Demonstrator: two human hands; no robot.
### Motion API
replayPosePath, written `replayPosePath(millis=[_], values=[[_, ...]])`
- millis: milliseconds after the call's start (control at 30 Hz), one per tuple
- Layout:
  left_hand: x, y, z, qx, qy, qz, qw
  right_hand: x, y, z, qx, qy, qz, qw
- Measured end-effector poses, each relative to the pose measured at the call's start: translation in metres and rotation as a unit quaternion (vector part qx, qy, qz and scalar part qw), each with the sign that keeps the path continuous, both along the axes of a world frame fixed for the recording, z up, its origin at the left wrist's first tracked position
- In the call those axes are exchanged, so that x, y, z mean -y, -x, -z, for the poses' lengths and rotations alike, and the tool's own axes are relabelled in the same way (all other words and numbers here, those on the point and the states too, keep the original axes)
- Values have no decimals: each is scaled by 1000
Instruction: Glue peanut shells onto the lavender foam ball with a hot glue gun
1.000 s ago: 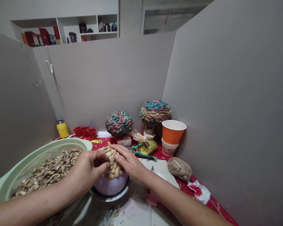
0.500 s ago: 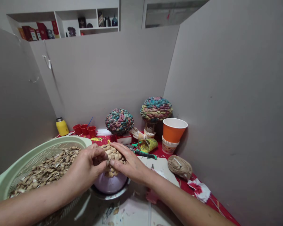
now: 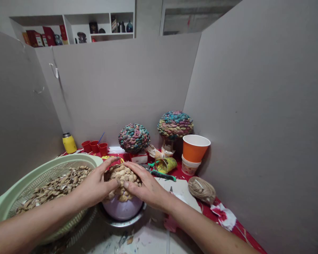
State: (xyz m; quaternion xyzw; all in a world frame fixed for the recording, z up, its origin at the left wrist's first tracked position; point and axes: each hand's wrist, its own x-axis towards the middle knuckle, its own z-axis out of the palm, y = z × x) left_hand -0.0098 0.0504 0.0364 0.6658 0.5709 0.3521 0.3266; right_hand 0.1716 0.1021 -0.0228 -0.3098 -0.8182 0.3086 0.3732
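Lower centre: the left hand and right hand, grips spread wide, cup peanut shells on a lilac dome in a metal bowl, where uneven thumb pressure could dislodge shells.

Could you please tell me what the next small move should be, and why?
Perhaps the left hand could take one of the loose shells from the green colander close by: the lilac form looks bare below its peanut shells, and the right hand rests on the covered part, probably able to steady it.
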Motion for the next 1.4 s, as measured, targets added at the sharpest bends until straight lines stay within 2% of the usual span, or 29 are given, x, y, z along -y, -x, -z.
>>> replayPosePath(millis=[267,433,700,1000,1400], values=[[-2,7,5,19,2,11,1000,-2,-4,0,5,30,-29,999],[-3,6,6,36,3,31,999,-1,-3,0,5,24,-17,1000],[-2,5,8,51,0,27,998,2,0,-5,6,14,-16,1000],[-1,3,3,85,27,21,996,-2,1,0,3,10,-13,1000],[-2,2,11,113,33,52,992,-6,-6,5,-4,32,-35,999]])
